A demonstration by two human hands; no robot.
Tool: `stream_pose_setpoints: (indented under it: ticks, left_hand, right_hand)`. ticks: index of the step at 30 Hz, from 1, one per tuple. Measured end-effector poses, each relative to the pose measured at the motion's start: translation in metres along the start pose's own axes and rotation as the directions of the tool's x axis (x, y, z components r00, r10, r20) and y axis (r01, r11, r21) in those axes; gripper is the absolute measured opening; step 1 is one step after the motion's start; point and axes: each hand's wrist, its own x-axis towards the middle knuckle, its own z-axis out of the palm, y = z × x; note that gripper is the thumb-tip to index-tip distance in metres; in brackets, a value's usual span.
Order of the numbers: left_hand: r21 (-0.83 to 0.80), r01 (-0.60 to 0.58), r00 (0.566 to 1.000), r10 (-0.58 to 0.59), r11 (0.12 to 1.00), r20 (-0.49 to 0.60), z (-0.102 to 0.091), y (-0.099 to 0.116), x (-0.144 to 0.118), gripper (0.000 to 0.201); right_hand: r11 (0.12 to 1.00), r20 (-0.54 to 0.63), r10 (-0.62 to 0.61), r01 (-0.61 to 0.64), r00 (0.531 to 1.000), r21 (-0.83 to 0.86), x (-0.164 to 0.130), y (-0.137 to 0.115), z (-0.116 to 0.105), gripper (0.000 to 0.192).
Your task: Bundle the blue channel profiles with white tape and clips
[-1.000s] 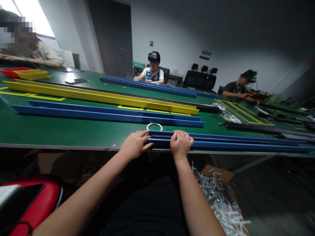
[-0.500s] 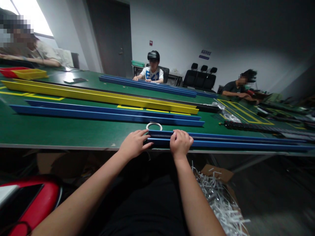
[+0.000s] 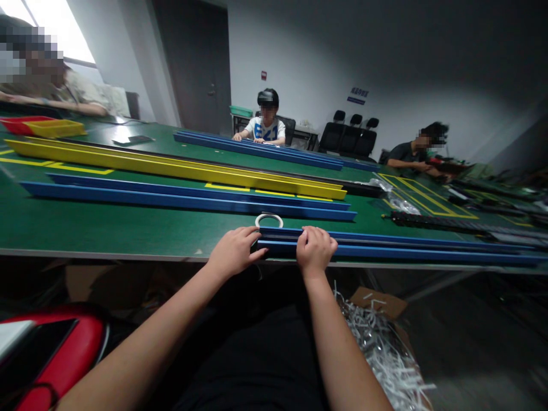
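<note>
A long blue channel rail (image 3: 398, 246) lies along the near edge of the green table (image 3: 107, 228), running off to the right. My right hand (image 3: 315, 249) is curled over the rail near its left end, fingers gripping its top. My left hand (image 3: 233, 252) rests at the rail's left end, fingertips touching the end face. A white ring of tape (image 3: 269, 220) lies on the table just behind the hands.
Two more blue rails (image 3: 188, 198) and a yellow rail (image 3: 171, 166) lie farther back. Black strips (image 3: 449, 224) lie at right. Three other people sit at the tables. A cardboard box of white scraps (image 3: 381, 337) stands below right; a red object (image 3: 55, 354) is below left.
</note>
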Motion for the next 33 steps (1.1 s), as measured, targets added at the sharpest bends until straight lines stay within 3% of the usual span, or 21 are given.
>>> stream_pose_setpoints:
  ticks: [33]
  left_hand:
    - [-0.010,-0.019,1.000,0.019,1.000,0.024,0.0022,-0.0044,0.0007,0.044]
  right_hand:
    - [1.000,-0.018,-0.015,0.015,1.000,-0.007,0.0001,0.0002,0.0013,0.031]
